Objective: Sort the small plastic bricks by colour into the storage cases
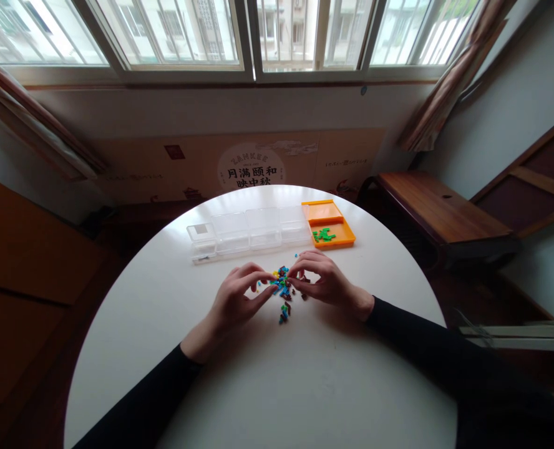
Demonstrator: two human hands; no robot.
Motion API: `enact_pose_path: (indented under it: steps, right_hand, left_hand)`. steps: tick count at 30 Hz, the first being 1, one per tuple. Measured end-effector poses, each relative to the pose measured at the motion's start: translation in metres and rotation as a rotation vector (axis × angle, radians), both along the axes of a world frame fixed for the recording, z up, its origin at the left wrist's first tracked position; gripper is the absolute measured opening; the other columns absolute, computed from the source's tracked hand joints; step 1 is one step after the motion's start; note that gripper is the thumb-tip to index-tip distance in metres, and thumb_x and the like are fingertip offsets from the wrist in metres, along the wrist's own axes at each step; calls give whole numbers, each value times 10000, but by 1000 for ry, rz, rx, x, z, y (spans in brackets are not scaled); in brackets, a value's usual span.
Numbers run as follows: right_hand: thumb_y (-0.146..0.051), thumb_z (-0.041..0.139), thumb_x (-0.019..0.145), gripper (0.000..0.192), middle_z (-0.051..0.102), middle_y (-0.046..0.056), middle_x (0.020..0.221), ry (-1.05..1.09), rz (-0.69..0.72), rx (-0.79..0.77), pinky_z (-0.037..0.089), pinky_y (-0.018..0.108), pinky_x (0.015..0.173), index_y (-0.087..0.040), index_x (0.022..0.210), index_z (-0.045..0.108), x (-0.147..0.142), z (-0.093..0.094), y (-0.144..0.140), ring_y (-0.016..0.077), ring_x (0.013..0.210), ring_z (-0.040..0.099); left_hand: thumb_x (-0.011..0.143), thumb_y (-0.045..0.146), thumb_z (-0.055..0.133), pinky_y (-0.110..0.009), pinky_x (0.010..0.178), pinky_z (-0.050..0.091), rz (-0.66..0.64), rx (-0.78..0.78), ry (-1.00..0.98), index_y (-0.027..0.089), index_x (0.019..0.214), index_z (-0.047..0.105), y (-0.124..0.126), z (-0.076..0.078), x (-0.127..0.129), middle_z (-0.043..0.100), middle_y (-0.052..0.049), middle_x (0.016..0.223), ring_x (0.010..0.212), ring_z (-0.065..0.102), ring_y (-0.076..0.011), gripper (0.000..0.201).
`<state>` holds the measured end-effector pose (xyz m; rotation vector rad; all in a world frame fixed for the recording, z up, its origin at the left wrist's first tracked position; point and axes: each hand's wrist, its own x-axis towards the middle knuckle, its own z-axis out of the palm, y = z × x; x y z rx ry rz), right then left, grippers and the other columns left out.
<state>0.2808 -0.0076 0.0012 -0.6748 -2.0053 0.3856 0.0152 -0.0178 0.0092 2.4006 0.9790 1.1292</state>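
Note:
A small pile of blue, brown, green and yellow plastic building bricks [282, 288] lies mid-table between my two hands. At the pile's left edge is my left hand [239, 293], thumb and index finger apart with a gap between their tips. My right hand [324, 279] reaches in from the other side, its thumb and index fingertips drawn close together at the bricks. Whatever sits in that pinch is too small to make out. Nearer to me, a few loose bricks [284, 313] form a little group. Beyond my right hand, green bricks [324, 235] lie inside an open orange case [347, 237].
A row of clear plastic cases [249, 234] with raised lids stands left of the orange case on the round white table [165, 324]. Behind the table is a printed cardboard panel [300, 162] below the windows. To the right stands a wooden bench [440, 202].

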Motion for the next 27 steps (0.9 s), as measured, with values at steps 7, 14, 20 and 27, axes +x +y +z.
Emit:
enact_pose_path:
  steps: [7, 14, 20, 27]
  right_hand:
    - [-306, 777, 1028, 93, 733, 14, 842, -19, -96, 1, 534, 363, 820, -235, 969, 780, 10, -1, 3, 181, 787, 669]
    - [-314, 772, 1029, 104, 736, 18, 838, -32, -112, 3, 541, 363, 813, -237, 960, 781, 10, -1, 3, 183, 777, 672]
    - [-273, 762, 1025, 80, 744, 8, 829, -77, -162, 74, 546, 399, 874, -247, 950, 772, 18, 3, 10, 196, 790, 681]
    - [-293, 745, 1008, 82, 804, 39, 906, -77, -489, 38, 557, 452, 939, -243, 957, 785, 61, 2, 38, 252, 874, 732]
  left_hand:
    - [1024, 345, 773, -352, 880, 515, 39, 33, 167, 251, 1052, 819, 3, -3, -7, 766, -42, 1016, 857, 706, -178, 108]
    - [1013, 326, 777, -340, 870, 509, 15, 34, 186, 252, 1036, 816, 2, -2, -4, 774, -42, 1016, 875, 723, -183, 87]
    - [1007, 312, 773, -341, 852, 516, -13, 45, 196, 251, 1023, 817, 2, -3, -4, 776, -47, 1020, 840, 716, -178, 77]
    - [1002, 281, 753, -329, 866, 542, -157, 31, 213, 281, 1030, 837, -3, 1, -3, 785, -62, 1034, 904, 730, -195, 88]
